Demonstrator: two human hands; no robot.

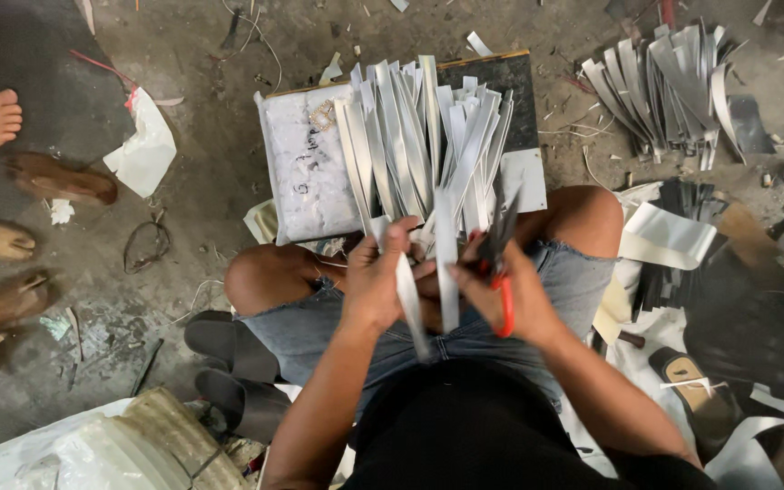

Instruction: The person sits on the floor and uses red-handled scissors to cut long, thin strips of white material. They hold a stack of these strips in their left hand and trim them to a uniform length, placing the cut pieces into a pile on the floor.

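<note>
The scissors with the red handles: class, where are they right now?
In the head view, the scissors are in the right hand, right of centre, beside the pale strip, above the denim shorts.

Soft, even daylight, no hard shadows. White strips (428, 136) ahead of my left hand (378, 286) glare a bit. Floor (210, 163) dim toward far-left corner. Slight wide-angle stretch at edges; centre sharp, my hands w/ mild blur.

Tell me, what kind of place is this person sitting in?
Probably a small, informal workshop floor. The person sits low over bare, littered concrete, the right hand holding red-handled scissors, the left hand gripping white strips, with piles of cut strips about.
</note>
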